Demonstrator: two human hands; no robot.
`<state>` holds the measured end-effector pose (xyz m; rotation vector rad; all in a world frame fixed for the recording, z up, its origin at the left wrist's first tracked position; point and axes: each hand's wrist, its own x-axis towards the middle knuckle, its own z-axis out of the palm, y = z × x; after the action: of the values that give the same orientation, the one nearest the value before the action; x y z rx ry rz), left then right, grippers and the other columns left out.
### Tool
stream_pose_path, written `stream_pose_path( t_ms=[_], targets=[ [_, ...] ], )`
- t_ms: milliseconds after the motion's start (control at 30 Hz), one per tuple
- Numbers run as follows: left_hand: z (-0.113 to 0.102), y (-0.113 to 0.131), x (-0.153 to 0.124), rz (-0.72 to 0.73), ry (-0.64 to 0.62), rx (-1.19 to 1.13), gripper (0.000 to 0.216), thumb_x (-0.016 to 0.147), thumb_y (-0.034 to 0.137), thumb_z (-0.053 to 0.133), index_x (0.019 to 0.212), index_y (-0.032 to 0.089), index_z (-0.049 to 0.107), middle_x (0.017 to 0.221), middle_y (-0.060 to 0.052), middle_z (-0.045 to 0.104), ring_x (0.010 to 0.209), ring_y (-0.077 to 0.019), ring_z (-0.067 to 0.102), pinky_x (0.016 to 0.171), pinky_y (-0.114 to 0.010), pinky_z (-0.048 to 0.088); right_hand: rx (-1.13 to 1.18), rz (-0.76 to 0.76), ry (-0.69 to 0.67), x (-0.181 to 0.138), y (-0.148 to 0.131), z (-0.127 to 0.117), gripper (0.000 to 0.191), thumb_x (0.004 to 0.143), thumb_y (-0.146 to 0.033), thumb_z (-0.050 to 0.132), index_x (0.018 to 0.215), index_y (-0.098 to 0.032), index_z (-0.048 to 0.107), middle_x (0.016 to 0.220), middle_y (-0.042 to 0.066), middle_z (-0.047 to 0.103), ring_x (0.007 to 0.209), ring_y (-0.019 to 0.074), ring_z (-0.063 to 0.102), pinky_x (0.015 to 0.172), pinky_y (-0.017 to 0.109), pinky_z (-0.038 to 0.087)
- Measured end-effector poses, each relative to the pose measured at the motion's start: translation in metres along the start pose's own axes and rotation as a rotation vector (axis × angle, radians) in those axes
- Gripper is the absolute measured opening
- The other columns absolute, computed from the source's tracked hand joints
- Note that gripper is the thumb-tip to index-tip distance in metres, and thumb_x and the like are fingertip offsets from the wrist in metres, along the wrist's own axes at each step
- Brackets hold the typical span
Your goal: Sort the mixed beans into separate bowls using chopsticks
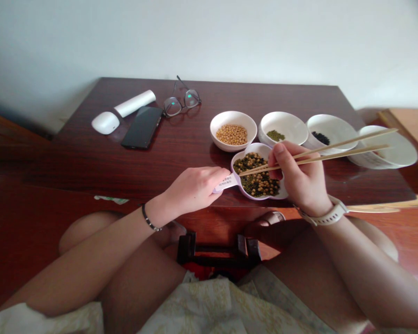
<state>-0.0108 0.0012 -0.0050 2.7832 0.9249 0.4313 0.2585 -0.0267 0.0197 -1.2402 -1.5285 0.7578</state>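
My left hand (197, 188) is closed round the labelled handle of a pale purple, lobed bowl (244, 189) at the table's front edge. Mixed beans (261, 183), yellow, green and black, cover its bottom. My right hand (301, 174) grips a pair of wooden chopsticks (341, 147), whose tips reach down to the beans near the handle. Whether a bean sits between the tips I cannot tell. Behind stand white bowls in a row: one with yellow beans (231, 134), one with green beans (276, 135), one with black beans (321, 138). The bowl at the far right (400, 150) holds a little something brownish, partly behind the chopsticks.
On the table's left side (90, 162) lie a black phone (142, 127), eyeglasses (183, 105), a white cylinder (135, 103) and a white rounded object (105, 123). A wall (209, 41) rises behind the table. My knees are under the front edge.
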Motion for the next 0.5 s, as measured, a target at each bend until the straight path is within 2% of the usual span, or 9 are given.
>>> stream_pose_path(
  t_ms=[500],
  targets=[
    [-0.0003, 0.0004, 0.0007, 0.008, -0.004, -0.006, 0.026, 0.101, 0.019, 0.065, 0.127, 0.019, 0.065, 0.115, -0.004, 0.078, 0.103, -0.021, 0.077, 0.081, -0.031, 0.057, -0.045, 0.006, -0.004, -0.0011, -0.0006, -0.0005, 0.052, 0.108, -0.061, 0.059, 0.075, -0.021, 0.065, 0.062, 0.003, 0.058, 0.056, 0.0145, 0.051, 0.056, 0.035, 0.035]
  ],
)
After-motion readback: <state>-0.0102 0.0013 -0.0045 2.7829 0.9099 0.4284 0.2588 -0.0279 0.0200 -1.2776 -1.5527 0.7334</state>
